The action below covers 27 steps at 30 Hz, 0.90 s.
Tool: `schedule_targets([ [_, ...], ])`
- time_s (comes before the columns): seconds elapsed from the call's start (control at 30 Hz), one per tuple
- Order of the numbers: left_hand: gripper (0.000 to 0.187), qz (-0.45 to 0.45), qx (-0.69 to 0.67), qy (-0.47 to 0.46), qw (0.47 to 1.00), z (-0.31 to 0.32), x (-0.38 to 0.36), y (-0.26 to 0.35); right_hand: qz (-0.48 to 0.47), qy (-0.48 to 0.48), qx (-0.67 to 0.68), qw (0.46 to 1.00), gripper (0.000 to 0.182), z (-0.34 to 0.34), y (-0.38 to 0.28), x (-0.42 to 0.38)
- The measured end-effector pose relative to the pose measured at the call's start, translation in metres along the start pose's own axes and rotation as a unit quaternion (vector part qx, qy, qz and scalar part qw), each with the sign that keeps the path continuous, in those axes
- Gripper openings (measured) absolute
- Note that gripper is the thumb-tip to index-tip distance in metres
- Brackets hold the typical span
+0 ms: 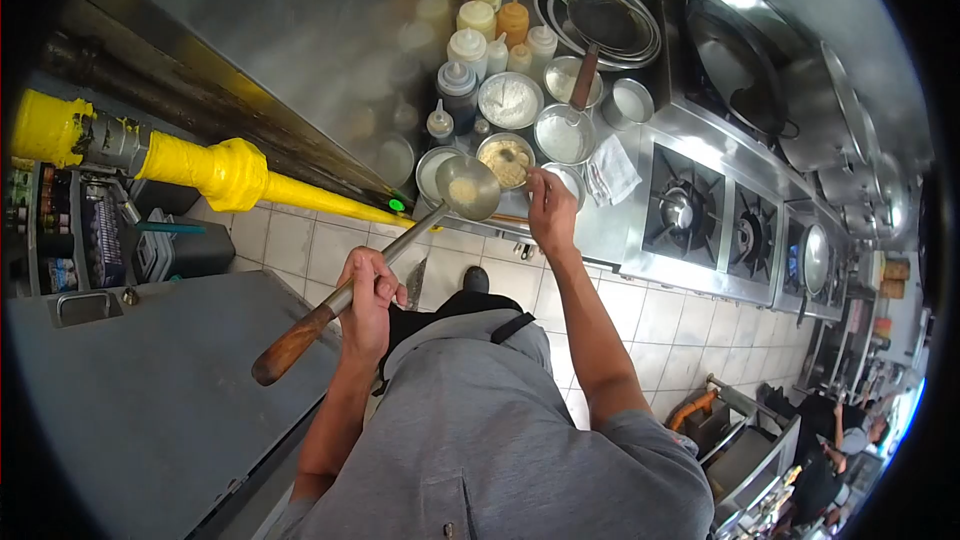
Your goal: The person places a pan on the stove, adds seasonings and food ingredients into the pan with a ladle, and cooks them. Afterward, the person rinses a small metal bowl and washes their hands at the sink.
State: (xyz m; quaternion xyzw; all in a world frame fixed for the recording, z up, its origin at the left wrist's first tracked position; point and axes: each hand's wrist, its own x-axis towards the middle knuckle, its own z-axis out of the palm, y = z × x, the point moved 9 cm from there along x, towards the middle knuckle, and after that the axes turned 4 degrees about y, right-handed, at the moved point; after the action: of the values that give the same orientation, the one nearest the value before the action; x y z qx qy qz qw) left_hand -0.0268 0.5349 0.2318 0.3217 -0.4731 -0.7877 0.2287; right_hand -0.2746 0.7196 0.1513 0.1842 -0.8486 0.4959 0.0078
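Note:
My left hand (368, 300) is wrapped round the shaft of a long ladle (402, 240) with a wooden handle end. A little pale tan powder (463, 190) lies in the ladle's bowl, which hangs at the counter's edge. Just right of it, my right hand (551, 208) is closed in a pinch on what looks like a small spoon (510, 159). The spoon's tip is over a metal bowl of tan powder (492, 152); my fingers hide most of its handle. Bowls of white powder (511, 98) and white granules (562, 140) stand close behind.
Squeeze bottles (468, 46) crowd the back of the counter beside stacked strainers (605, 20). A folded cloth (612, 172) lies near the gas burners (680, 208). On the left run a yellow pipe (225, 175) and a grey cabinet top (150, 370). People (845, 430) are far right.

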Motion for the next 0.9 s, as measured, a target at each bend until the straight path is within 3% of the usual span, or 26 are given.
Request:
schedule_targets([
  [0.17, 0.036, -0.004, 0.031, 0.001, 1.0, -0.006, -0.008, 0.006, -0.097, 0.007, -0.004, 0.995, 0.024, 0.025, 0.034, 0.003],
  [0.23, 0.036, 0.003, 0.028, 0.002, 1.0, -0.009, -0.01, 0.008, 0.007, -0.028, 0.033, 0.999, 0.03, 0.037, 0.057, -0.001],
  [0.27, 0.036, 0.003, 0.028, 0.003, 1.0, -0.011, -0.012, 0.008, 0.007, -0.029, 0.033, 0.999, 0.03, 0.039, 0.059, -0.003],
  [0.33, 0.037, 0.006, 0.03, 0.004, 1.0, -0.014, -0.014, 0.009, 0.091, 0.017, 0.154, 0.984, 0.035, 0.038, 0.077, -0.006],
  [0.47, 0.037, 0.016, 0.035, -0.001, 0.999, -0.014, -0.016, 0.012, 0.16, 0.057, 0.259, 0.951, 0.04, 0.031, 0.11, -0.006],
  [0.63, 0.035, 0.007, 0.015, -0.014, 1.0, -0.011, -0.009, 0.008, 0.204, 0.063, 0.322, 0.922, 0.041, 0.01, 0.098, -0.006],
  [0.77, 0.035, 0.002, 0.011, -0.031, 0.999, 0.001, 0.002, 0.002, 0.165, 0.055, 0.315, 0.933, 0.038, -0.014, 0.045, -0.016],
  [0.83, 0.037, 0.011, -0.004, -0.034, 0.999, 0.008, 0.007, -0.002, 0.026, -0.048, 0.158, 0.986, 0.028, -0.007, 0.001, -0.026],
  [0.87, 0.037, 0.007, -0.005, -0.039, 0.999, 0.011, 0.006, -0.004, -0.119, -0.047, 0.009, 0.992, 0.019, -0.013, -0.033, -0.029],
  [0.9, 0.038, 0.003, -0.013, -0.051, 0.999, 0.013, 0.006, -0.004, -0.168, -0.016, -0.013, 0.986, 0.016, -0.022, -0.043, -0.032],
])
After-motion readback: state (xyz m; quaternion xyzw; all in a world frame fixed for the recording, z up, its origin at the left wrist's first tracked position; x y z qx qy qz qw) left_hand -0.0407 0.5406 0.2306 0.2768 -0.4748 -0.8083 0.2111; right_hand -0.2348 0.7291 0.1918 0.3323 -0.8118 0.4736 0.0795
